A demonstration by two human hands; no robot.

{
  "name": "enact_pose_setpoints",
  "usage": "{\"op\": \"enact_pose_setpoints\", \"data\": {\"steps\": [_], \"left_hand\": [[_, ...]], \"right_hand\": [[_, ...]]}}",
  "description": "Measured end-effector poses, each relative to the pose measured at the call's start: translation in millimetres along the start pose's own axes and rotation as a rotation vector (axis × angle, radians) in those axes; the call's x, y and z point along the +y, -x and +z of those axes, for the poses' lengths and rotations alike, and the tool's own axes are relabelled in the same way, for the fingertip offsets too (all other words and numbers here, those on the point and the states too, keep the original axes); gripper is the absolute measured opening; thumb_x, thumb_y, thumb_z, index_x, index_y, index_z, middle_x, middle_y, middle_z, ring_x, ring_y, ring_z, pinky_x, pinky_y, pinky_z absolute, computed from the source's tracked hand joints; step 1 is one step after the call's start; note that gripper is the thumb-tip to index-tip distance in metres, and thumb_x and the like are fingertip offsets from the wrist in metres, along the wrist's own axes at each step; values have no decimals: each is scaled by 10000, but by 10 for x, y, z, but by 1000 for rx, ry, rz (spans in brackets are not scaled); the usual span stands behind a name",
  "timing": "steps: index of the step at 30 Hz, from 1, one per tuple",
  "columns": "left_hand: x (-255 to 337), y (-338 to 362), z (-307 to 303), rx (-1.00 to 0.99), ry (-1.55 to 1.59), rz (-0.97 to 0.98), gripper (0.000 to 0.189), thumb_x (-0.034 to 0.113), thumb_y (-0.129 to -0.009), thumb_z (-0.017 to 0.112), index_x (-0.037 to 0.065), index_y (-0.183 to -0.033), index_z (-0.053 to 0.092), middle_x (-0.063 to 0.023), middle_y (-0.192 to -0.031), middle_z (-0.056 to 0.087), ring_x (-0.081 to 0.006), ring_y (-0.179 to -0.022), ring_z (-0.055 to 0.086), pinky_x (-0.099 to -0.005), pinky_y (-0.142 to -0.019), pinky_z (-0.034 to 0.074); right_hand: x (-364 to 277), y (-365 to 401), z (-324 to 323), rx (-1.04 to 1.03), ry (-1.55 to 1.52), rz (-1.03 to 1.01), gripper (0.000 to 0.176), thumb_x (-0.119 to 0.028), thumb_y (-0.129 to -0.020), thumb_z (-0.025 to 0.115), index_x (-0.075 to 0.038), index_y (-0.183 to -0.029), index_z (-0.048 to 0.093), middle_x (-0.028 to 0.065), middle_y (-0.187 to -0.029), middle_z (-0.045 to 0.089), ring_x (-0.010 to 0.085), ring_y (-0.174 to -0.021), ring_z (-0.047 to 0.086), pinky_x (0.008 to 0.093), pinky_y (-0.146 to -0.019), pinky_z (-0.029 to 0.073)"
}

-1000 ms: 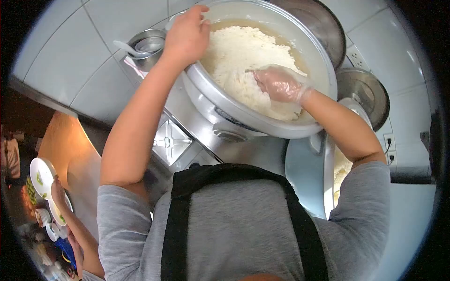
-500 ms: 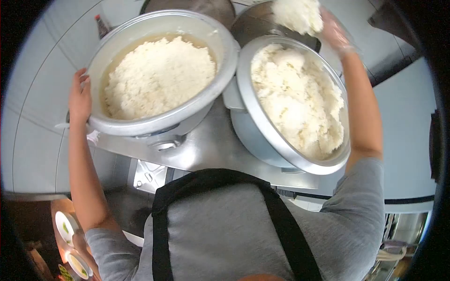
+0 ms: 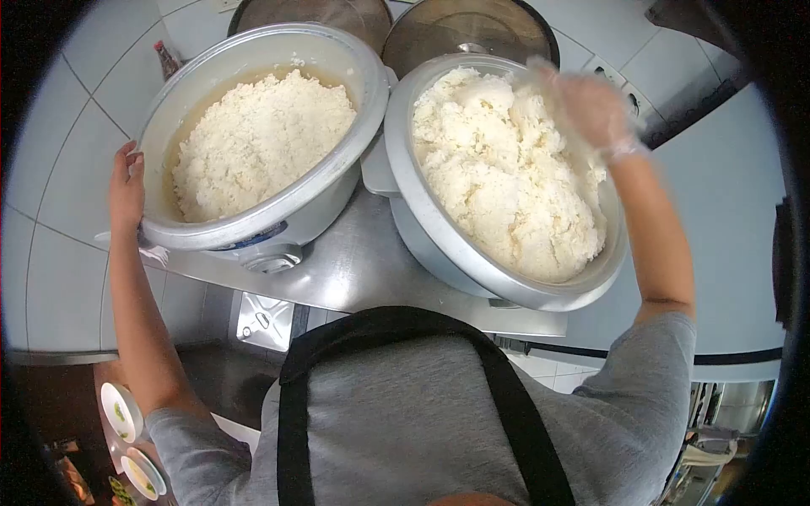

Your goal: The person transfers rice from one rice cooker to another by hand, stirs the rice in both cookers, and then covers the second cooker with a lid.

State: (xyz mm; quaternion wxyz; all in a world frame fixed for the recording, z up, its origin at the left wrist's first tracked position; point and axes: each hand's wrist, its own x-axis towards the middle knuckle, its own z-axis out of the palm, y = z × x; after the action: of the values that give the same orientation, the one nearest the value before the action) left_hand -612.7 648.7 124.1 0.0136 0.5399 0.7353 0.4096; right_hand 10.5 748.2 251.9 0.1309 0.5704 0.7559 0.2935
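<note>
The left hand (image 3: pixel 126 187) lies against the outer wall of the left pot (image 3: pixel 333 181), just under its rim, at the pot's far left side. Its fingers (image 3: pixel 129 160) are together and stretched along the metal, with the thumb tucked close, so the hand is clamped flat on the pot rather than curled over the edge; how far the fingertips wrap underneath cannot be told. This pot stands on a steel counter (image 3: pixel 363 261) and holds rice (image 3: pixel 261 135) that sits low, with a brownish band of bare inner wall showing above it. The right hand (image 3: pixel 591 105) wears a thin clear glove (image 3: pixel 629 148) and hangs over the far edge of the right pot (image 3: pixel 439 244), which stands just beside the left pot, their rims almost touching. The gloved fingers (image 3: pixel 557 88) are loosely apart and point down and left into the heap (image 3: pixel 506 177) of rice that mounds above this pot's rim; they are blurred, and they seem to touch the top of the heap, though whether any grains are pinched between them cannot be told. Behind the pots two round lids (image 3: pixel 468 25) lean against the tiled wall (image 3: pixel 59 126), and a small bottle (image 3: pixel 166 57) stands to the left of them. Black apron straps (image 3: pixel 295 422) cross the person's grey shirt, and small plates (image 3: pixel 118 411) show far down at the lower left.
</note>
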Motion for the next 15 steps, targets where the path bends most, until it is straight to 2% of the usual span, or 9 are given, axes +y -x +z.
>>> {"op": "enact_pose_setpoints", "data": {"steps": [1, 3, 5, 8, 11, 12, 15], "left_hand": [[67, 36, 4, 9, -5, 5, 364, 226, -971, 464, 108, -1315, 461, -140, -1187, 598, -279, -1097, 563, -378, -952, 414], [165, 89, -10, 22, -23, -6, 365, 226, -968, 468, 109, -1314, 463, -138, -1185, 599, -279, -1096, 562, -376, -950, 414], [215, 109, -14, 22, -40, -27, 368, 222, -966, 470, 107, -1316, 462, -136, -1182, 598, -277, -1096, 560, -373, -951, 412], [73, 52, 28, 24, -52, 14, 369, 215, -965, 469, 109, -1319, 458, -133, -1178, 596, -276, -1098, 557, -370, -956, 407], [-3, 17, 59, 12, 45, -19, 367, 212, -965, 469, 120, -1319, 454, -127, -1173, 594, -277, -1095, 556, -368, -964, 400], [-12, 15, 61, 17, 28, -3, 367, 213, -964, 467, 119, -1319, 454, -130, -1175, 595, -276, -1101, 556, -370, -967, 399], [-13, 16, 33, 22, -36, 26, 372, 218, -963, 464, 112, -1319, 454, -144, -1180, 597, -275, -1117, 556, -376, -974, 398]], "right_hand": [[-140, 68, 27, -185, 24, 16, 395, -240, -958, 405, -173, -1344, 448, 154, -844, 653, 326, -781, 650, 421, -690, 532], [-125, 358, 314, 100, -30, -136, 433, -192, -932, 453, -159, -1363, 436, 143, -776, 638, 295, -710, 650, 395, -655, 536], [-194, 693, 18, -14, -45, -165, 511, -118, -902, 495, -170, -1401, 400, 135, -765, 642, 278, -688, 646, 382, -654, 535], [-194, 964, -241, -91, 26, -249, 486, -80, -897, 493, -159, -1375, 451, 138, -806, 654, 284, -691, 652, 416, -665, 531], [124, 848, -237, 39, 61, -333, 505, -94, -893, 495, -196, -1385, 446, 100, -798, 662, 265, -699, 653, 391, -648, 532], [177, 736, -256, 161, -82, -279, 406, -157, -923, 475, -198, -1325, 512, 110, -787, 659, 273, -695, 650, 411, -669, 526], [-14, 195, -365, 52, -480, -106, 307, -241, -954, 432, -179, -1191, 617, 127, -790, 657, 294, -705, 649, 435, -728, 517]]}}
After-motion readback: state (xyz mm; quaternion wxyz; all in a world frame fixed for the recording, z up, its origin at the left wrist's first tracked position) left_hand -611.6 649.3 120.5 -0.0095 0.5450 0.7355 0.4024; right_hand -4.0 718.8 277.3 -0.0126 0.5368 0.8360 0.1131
